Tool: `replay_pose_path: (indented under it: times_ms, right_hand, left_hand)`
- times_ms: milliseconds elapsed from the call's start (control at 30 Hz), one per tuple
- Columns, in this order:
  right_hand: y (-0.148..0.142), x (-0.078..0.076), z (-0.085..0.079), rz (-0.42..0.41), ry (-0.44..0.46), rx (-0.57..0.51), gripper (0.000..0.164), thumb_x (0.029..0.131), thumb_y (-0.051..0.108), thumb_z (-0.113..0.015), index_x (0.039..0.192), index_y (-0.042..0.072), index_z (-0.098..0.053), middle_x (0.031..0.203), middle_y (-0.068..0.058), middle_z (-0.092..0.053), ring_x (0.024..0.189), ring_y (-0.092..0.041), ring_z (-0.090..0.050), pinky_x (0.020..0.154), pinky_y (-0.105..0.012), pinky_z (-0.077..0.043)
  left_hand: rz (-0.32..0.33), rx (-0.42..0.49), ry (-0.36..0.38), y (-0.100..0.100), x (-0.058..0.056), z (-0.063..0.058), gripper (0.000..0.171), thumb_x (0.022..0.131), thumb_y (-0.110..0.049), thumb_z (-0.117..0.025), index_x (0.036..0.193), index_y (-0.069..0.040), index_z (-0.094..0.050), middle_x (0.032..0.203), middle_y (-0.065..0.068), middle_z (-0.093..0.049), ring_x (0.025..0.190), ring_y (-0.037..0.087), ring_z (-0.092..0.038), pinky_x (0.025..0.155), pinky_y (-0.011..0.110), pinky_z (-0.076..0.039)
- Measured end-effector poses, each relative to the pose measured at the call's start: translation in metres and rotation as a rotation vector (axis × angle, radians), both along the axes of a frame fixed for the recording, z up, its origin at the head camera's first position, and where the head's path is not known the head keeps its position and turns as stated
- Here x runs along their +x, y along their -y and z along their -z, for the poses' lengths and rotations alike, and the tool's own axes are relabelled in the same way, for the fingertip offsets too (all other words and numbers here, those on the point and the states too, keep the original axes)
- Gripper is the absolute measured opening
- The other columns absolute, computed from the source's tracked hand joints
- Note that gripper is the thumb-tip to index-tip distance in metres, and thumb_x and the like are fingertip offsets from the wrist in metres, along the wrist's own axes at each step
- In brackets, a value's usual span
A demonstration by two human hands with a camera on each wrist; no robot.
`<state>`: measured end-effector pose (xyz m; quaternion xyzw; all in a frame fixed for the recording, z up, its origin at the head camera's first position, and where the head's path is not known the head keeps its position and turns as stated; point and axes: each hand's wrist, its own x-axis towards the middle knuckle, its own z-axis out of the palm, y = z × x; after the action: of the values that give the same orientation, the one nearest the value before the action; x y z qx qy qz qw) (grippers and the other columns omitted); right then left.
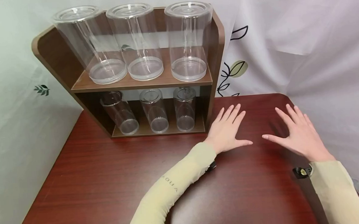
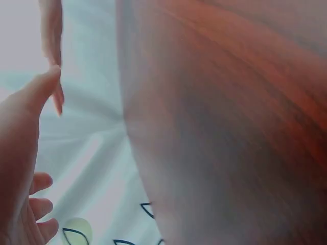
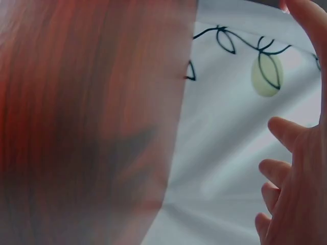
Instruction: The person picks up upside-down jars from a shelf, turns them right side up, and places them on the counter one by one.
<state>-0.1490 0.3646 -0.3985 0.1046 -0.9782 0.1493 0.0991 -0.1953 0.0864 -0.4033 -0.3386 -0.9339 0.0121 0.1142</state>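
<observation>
Both hands hover over the right part of the dark red table [image 1: 134, 175], fingers spread and nothing held. My left hand [image 1: 227, 131] is just right of the brown two-level shelf [image 1: 141, 84], its thumb pointing right. Farther right, toward the table's edge, my right hand [image 1: 301, 137] has its thumb pointing left, apart from the left one. Three large clear jars [image 1: 189, 40] stand on the upper level. On the lower level are three smaller clear jars [image 1: 184, 111]. In the wrist views, the left hand [image 2: 20, 138] and right hand [image 3: 301, 168] show extended fingers.
White cloth [image 1: 285, 42] with printed leaves hangs behind the table and along its sides. A small dark device [image 1: 302, 172] sits at the right wrist, and another dark device [image 1: 211, 166] is partly visible under the left wrist.
</observation>
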Motion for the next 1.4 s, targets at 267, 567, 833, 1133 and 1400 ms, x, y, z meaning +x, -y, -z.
replay_pose_path:
  times_ms: [267, 567, 833, 1133, 1400]
  right_hand:
    - [0.016, 0.011, -0.015, -0.027, -0.05, -0.058, 0.103, 0.082, 0.057, -0.079, 0.16, 0.008, -0.032, 0.167, -0.019, -0.015, 0.154, -0.033, -0.003, 0.123, -0.049, -0.001]
    - [0.049, 0.017, -0.024, -0.061, -0.146, -0.081, 0.085, 0.086, 0.048, -0.079, 0.148, -0.001, -0.049, 0.156, -0.022, -0.038, 0.152, -0.034, -0.019, 0.122, -0.051, -0.015]
    - [0.083, 0.022, -0.033, -0.101, -0.238, -0.177, 0.083, 0.083, 0.038, -0.085, 0.151, 0.008, -0.05, 0.153, -0.013, -0.047, 0.143, -0.031, -0.039, 0.116, -0.05, -0.032]
    - [0.133, 0.011, -0.056, -0.242, -0.426, -0.321, 0.079, 0.076, 0.023, -0.091, 0.146, 0.011, -0.057, 0.145, -0.007, -0.056, 0.131, -0.028, -0.053, 0.111, -0.037, -0.04]
    - [0.169, -0.008, -0.084, -0.241, -0.531, -0.551, 0.064, 0.079, 0.012, -0.088, 0.138, 0.012, -0.065, 0.136, -0.001, -0.064, 0.123, -0.022, -0.061, 0.107, -0.03, -0.044]
  left_hand:
    - [0.139, 0.199, -0.052, 0.026, 0.023, -0.012, 0.082, 0.094, -0.068, -0.055, 0.157, -0.018, -0.039, 0.165, 0.006, -0.027, 0.152, 0.023, -0.021, 0.122, 0.034, 0.007]
    - [0.229, 0.609, 0.003, 0.079, 0.044, -0.016, 0.071, 0.091, -0.05, -0.072, 0.149, -0.015, -0.051, 0.156, 0.002, -0.043, 0.142, 0.02, -0.039, 0.121, 0.033, -0.022]
    - [0.21, 0.715, -0.006, 0.115, 0.057, -0.022, 0.07, 0.09, -0.047, -0.075, 0.148, -0.015, -0.052, 0.152, -0.001, -0.047, 0.137, 0.019, -0.045, 0.116, 0.034, -0.032]
    - [0.223, 0.826, -0.032, 0.143, 0.059, -0.032, 0.069, 0.088, -0.037, -0.08, 0.145, -0.009, -0.054, 0.147, 0.008, -0.054, 0.136, 0.021, -0.047, 0.113, 0.038, -0.036]
    - [0.243, 0.866, -0.026, 0.156, 0.061, -0.039, 0.068, 0.087, -0.033, -0.082, 0.144, -0.009, -0.055, 0.147, 0.002, -0.052, 0.134, 0.022, -0.049, 0.112, 0.038, -0.037]
